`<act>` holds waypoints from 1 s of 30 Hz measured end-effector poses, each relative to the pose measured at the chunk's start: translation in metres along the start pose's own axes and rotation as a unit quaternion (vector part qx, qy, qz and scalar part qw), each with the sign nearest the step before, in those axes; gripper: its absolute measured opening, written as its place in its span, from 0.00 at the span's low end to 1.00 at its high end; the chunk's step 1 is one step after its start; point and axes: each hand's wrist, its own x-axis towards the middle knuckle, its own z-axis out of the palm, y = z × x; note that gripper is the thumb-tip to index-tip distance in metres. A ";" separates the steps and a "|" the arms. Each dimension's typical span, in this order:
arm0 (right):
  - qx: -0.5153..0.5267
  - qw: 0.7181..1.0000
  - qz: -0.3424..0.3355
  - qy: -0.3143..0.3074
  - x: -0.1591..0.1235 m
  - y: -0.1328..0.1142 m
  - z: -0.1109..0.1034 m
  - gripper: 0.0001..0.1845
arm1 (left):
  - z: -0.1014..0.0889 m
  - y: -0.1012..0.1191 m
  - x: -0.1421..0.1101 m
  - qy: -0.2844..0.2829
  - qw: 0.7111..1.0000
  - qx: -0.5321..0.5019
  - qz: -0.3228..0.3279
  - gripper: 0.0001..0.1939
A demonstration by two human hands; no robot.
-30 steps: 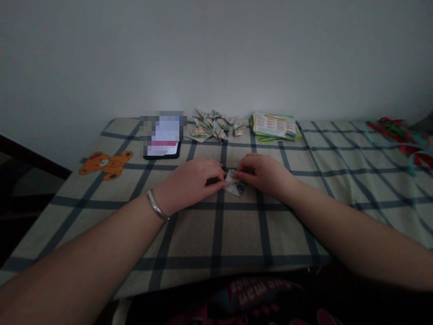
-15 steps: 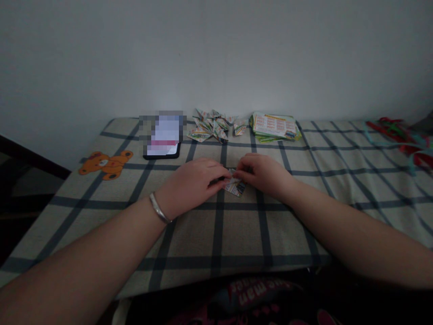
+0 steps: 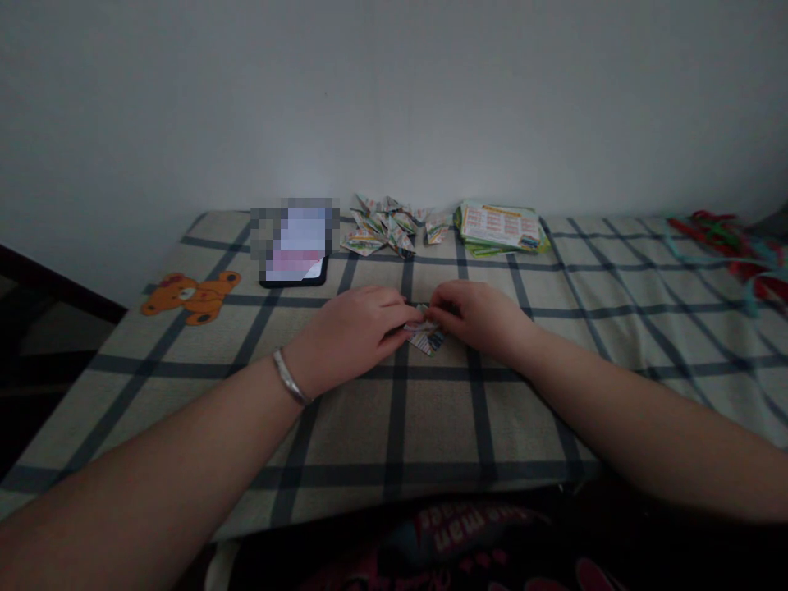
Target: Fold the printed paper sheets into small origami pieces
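Between my hands, a small folded piece of printed paper [image 3: 427, 340] lies at the middle of the checked tablecloth. My left hand [image 3: 360, 328] comes from the left, its fingers closed on the paper's left edge. My right hand [image 3: 474, 316] pinches the upper right part of the same paper, thumb against bent fingers. The fingertips cover part of the folds. Behind my hands sits a pile of folded paper pieces [image 3: 387, 226], pointed and printed alike. To its right rests a stack of flat printed cards [image 3: 501, 227].
A phone [image 3: 299, 246] with a lit screen lies at the back left. An orange bear cutout [image 3: 190, 297] is near the table's left edge. Red and green ribbons [image 3: 732, 246] lie at the far right. A pale wall [image 3: 394, 98] stands behind the checked tablecloth [image 3: 357, 435].
The paper has shifted slightly and its visible folds look different between my fingertips. Both hands stay nearly in place, still on the paper.
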 end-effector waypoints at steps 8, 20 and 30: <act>-0.052 0.998 -0.026 0.033 -0.005 -0.008 -0.001 0.09 | -0.002 0.001 -0.001 0.007 1.000 -0.002 0.004 0.11; -0.034 0.998 -0.004 0.046 -0.001 -0.005 -0.001 0.07 | -0.001 0.002 0.001 0.001 1.000 0.005 -0.007 0.12; -0.024 0.997 -0.068 0.019 -0.009 -0.001 -0.012 0.08 | -0.001 0.003 0.000 -0.008 1.000 0.030 0.005 0.11</act>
